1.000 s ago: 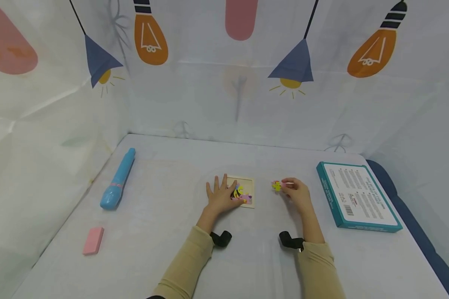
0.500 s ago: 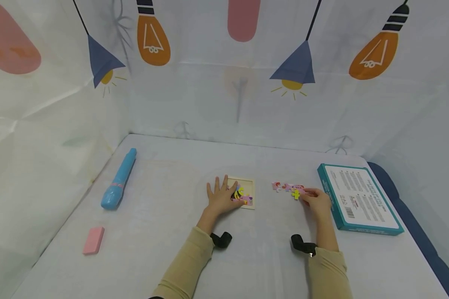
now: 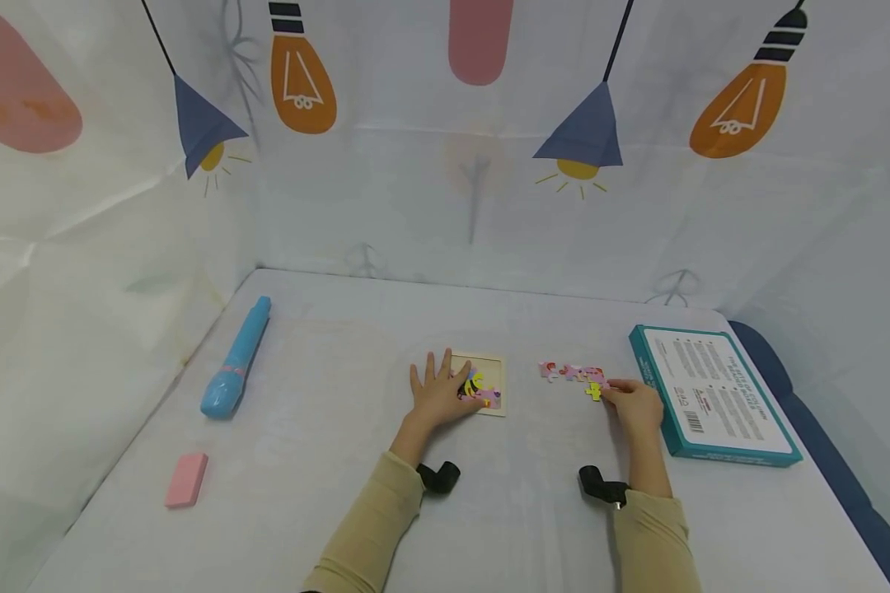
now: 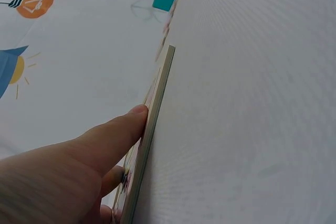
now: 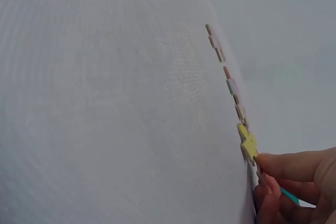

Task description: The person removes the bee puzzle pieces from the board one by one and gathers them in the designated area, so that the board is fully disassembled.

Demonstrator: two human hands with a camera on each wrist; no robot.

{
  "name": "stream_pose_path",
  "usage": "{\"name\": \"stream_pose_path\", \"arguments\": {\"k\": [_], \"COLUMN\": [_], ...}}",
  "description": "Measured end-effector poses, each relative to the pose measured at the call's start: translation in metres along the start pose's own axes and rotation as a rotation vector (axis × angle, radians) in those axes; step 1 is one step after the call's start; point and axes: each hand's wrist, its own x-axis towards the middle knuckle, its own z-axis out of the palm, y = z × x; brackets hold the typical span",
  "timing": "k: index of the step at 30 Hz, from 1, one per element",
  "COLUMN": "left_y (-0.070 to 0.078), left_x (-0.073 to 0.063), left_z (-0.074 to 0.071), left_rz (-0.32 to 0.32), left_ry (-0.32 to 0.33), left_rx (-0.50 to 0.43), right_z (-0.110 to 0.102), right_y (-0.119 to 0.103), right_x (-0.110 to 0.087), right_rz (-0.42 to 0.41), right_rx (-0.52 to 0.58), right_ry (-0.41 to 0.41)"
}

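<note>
My left hand (image 3: 437,397) lies with spread fingers over the left part of a small square wooden puzzle tray (image 3: 495,368). Inside the tray, a bee and pink pieces show, partly hidden by the hand. In the left wrist view the thumb rests on the edge of the tray (image 4: 152,119). Over to the right, my right hand (image 3: 634,405) pinches a yellow and pink puzzle piece (image 3: 594,391) between thumb and fingers, low at the tabletop. Several pink puzzle pieces (image 3: 573,372) lie in a row just beyond it; the right wrist view shows the held piece (image 5: 248,142) close to that row's near end.
A teal-edged box (image 3: 715,391) lies right of my right hand, very near it. At the table's left are a blue microphone-shaped object (image 3: 236,358) and a pink block (image 3: 186,479). White printed curtains (image 3: 430,206) stand behind and beside the table.
My right hand has moved right with the puzzle piece, from beside the tray to the row's right end, uncovering the pink pieces. Over the last half second it shifted slightly. The left hand stays put.
</note>
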Motion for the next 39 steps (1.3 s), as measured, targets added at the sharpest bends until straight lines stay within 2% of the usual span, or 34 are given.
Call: {"name": "stream_pose_path", "arguments": {"k": [6,12,18,22,26,31,39], "left_y": [0.000,-0.002,-0.008,-0.011,-0.013,-0.015,-0.018], "left_x": [0.000,0.001,0.002,0.000,-0.001,-0.004,-0.008], "left_z": [-0.001,-0.005,-0.009,-0.011,-0.011,-0.010,-0.009], "left_rz": [0.009,0.021,0.041,0.053,0.069,0.084,0.091], "left_ry": [0.002,-0.013,-0.035,-0.028,-0.016,-0.009,0.009], "left_rx": [-0.001,-0.036,-0.032,-0.051,-0.063,-0.040,-0.047], "right_z": [0.002,0.002,0.007,0.015,0.025,0.038,0.055], "right_y": [-0.003,-0.009,-0.017,-0.022,-0.027,-0.030,-0.034], "right_x": [0.000,0.001,0.000,-0.002,-0.006,-0.011,-0.018], "right_rz": [-0.018,-0.015,-0.097,-0.147,-0.170,-0.203,-0.341], "right_rx": [-0.047,0.009,0.054,0.090,0.128,0.125,0.122], "right_ry": [0.027,0.037,0.060,0.086,0.076,0.072,0.094]}}
